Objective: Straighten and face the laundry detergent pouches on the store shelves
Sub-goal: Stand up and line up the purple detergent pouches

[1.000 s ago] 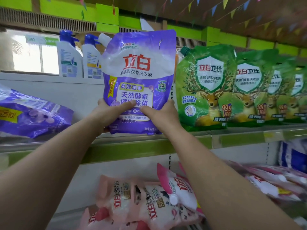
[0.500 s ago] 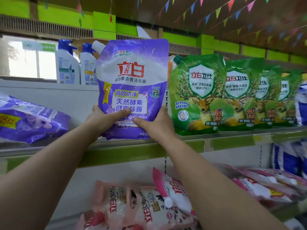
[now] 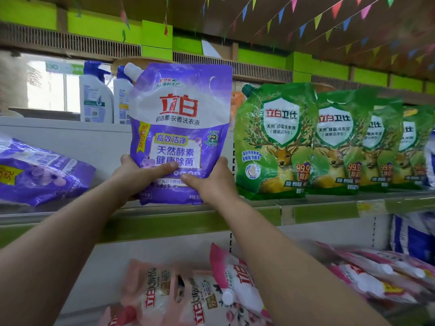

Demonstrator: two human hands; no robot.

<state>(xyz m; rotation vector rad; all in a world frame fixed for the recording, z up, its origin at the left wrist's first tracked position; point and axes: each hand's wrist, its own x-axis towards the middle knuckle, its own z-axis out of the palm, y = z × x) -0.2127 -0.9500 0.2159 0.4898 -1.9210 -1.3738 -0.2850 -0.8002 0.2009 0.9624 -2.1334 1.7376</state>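
A store aisle with white metal shelving [image 3: 58, 142] edged in green price strips [image 3: 324, 211]. Behind the top shelf, a bright window [image 3: 47, 88] lets in daylight. Lime-green wall panels [image 3: 155, 41] run above slatted vents [image 3: 70, 43]. Strings of coloured pennant flags [image 3: 317, 20] hang under a brown ceiling [image 3: 270, 31].

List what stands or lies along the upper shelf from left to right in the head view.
Fallen purple pouch lying on its side → white bottles with blue caps at the back → upright purple pouch gripped by left hand and right hand → row of green deer pouches.
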